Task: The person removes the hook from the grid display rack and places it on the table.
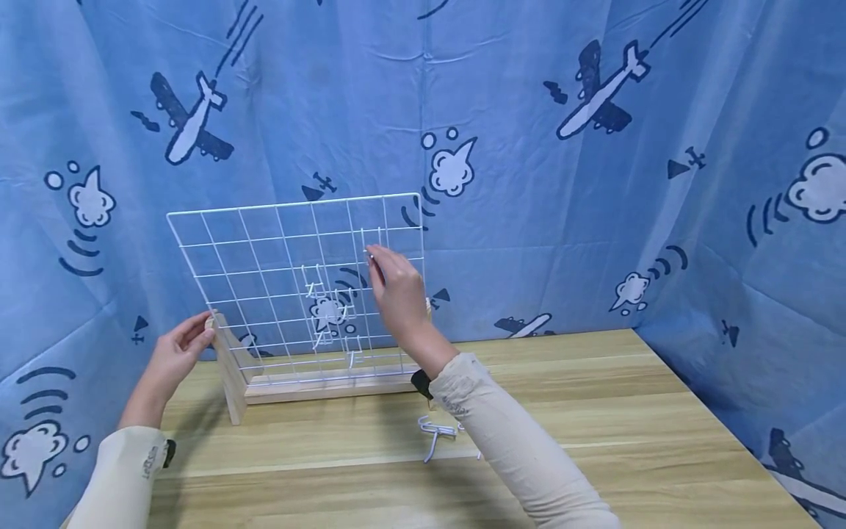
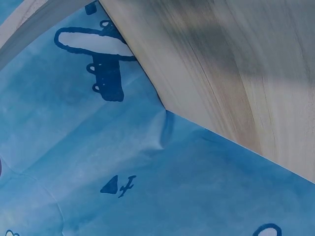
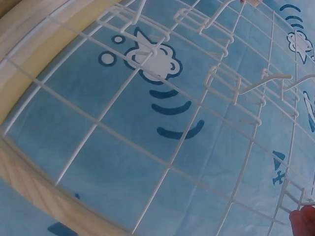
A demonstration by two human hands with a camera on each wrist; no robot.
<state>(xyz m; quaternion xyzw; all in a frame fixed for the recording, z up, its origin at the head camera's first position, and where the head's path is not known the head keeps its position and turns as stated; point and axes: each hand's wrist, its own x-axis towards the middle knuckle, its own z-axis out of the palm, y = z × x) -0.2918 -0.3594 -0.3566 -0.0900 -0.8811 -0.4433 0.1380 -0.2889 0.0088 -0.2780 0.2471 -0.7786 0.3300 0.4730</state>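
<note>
A white wire grid panel (image 1: 313, 203) stands upright in a wooden base (image 1: 330, 389) with side posts. My left hand (image 1: 175, 353) holds the top of the left wooden post (image 1: 231, 382) between thumb and fingers. At the grid's upper right, my right hand (image 1: 399, 297) pinches a white wire hook (image 3: 284, 194), its frame lying against the wires. Several similar hooks hang on the grid lower down, one of them a hook (image 3: 266, 81) with its arm sticking out. The left wrist view misses the left hand's grip.
Loose white hooks (image 1: 436, 429) lie on the wooden table (image 1: 317, 477) in front of the base, partly hidden by the right forearm. A blue curtain (image 1: 502, 73) printed with planes and clouds surrounds the table at the back and sides.
</note>
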